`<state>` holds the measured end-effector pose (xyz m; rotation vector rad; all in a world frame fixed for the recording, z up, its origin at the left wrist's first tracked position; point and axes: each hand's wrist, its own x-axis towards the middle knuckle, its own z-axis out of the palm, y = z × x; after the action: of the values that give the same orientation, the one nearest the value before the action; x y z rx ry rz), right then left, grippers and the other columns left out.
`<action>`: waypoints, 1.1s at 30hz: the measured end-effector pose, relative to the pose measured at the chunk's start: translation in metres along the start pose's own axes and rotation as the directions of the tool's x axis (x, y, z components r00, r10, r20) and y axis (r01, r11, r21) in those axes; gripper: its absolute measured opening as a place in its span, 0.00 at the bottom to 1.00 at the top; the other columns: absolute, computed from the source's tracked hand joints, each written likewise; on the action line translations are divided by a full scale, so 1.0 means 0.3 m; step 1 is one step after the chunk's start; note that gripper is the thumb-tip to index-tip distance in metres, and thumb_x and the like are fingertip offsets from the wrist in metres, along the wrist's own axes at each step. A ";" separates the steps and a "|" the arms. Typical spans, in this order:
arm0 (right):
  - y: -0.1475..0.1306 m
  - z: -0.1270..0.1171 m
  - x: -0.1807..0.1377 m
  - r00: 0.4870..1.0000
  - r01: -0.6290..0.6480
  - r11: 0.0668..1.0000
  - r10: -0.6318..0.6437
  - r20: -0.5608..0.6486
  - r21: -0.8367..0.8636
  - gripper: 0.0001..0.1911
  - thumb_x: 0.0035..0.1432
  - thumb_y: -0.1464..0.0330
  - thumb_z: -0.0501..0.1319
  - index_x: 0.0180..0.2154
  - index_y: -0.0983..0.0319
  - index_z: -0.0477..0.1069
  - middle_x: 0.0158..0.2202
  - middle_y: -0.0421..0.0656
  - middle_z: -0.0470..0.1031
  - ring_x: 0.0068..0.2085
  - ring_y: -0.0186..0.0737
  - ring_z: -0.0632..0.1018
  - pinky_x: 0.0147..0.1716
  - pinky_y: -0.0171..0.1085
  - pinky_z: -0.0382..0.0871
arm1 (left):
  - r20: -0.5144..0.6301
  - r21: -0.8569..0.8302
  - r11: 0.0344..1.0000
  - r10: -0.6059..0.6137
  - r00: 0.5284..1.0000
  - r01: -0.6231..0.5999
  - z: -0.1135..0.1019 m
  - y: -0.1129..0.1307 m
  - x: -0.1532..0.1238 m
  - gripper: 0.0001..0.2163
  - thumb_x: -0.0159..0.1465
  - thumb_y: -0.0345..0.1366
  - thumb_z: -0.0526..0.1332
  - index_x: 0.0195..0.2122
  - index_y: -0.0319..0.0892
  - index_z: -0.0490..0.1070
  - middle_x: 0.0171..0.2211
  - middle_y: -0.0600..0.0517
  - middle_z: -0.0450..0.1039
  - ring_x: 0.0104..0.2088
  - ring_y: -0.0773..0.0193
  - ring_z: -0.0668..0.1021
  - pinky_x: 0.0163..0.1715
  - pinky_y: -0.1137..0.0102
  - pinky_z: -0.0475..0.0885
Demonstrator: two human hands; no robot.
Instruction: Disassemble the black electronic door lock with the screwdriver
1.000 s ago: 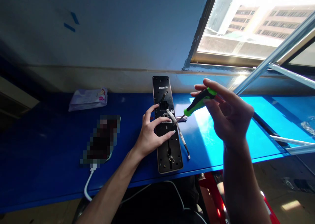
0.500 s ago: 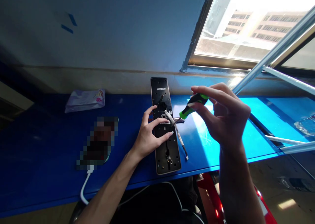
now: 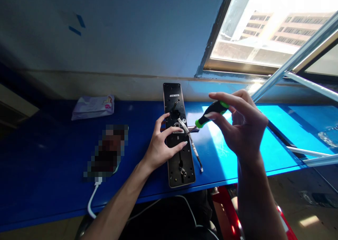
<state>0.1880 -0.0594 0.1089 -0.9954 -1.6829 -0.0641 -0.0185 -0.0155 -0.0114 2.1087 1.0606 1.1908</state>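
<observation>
A long dark lock panel (image 3: 182, 166) lies lengthwise on the blue table (image 3: 52, 169), its back side up. My left hand (image 3: 161, 145) rests on the panel's middle with fingers spread, pressing it down. My right hand (image 3: 241, 124) grips a screwdriver (image 3: 208, 115) with a black and green handle between fingers and thumb. Its metal tip points down-left at the panel, near my left fingertips. A thin white cable (image 3: 194, 150) runs off the panel's right side onto the table.
A pixelated dark object (image 3: 108, 150) with a white charging cable (image 3: 93, 199) lies left of the panel. A pale plastic packet (image 3: 92, 107) sits at the back left. An open window (image 3: 271, 32) with metal frame bars (image 3: 303, 155) is on the right.
My right hand has lowered slightly and turned the screwdriver handle between its fingers, with the tip staying at the panel. My left hand has stayed on the panel.
</observation>
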 end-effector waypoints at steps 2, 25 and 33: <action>-0.006 0.002 0.000 0.996 -0.014 0.997 0.007 0.093 0.071 0.23 0.70 0.70 0.63 0.63 0.47 0.74 0.52 0.44 0.80 0.52 0.48 0.81 0.49 0.52 0.79 | -0.001 0.004 1.000 0.001 1.000 -0.001 0.000 0.000 0.000 0.14 0.60 0.38 0.75 0.47 0.50 0.82 0.72 0.48 0.55 0.72 0.44 0.65 0.72 0.45 0.63; -0.006 -0.001 -0.017 0.990 -0.111 0.978 0.094 0.104 0.176 0.19 0.59 0.72 0.73 0.51 0.53 0.78 0.43 0.39 0.75 0.42 0.38 0.81 0.36 0.39 0.83 | -0.015 -0.062 0.998 -0.007 1.000 0.006 -0.002 0.000 0.002 0.13 0.59 0.39 0.76 0.45 0.49 0.83 0.72 0.47 0.58 0.69 0.43 0.70 0.66 0.47 0.72; -0.020 -0.003 -0.049 0.963 -0.210 0.956 0.166 0.211 0.205 0.26 0.62 0.75 0.70 0.59 0.53 0.71 0.49 0.40 0.82 0.50 0.47 0.87 0.47 0.45 0.88 | -0.028 -0.059 0.998 0.016 0.999 -0.018 0.001 -0.013 0.002 0.14 0.58 0.40 0.76 0.45 0.49 0.83 0.72 0.46 0.60 0.68 0.42 0.71 0.66 0.47 0.72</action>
<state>0.1851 -0.0720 0.0998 -1.0083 -1.7148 0.3538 -0.0195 -0.0128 -0.0141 2.0654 1.0087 1.2475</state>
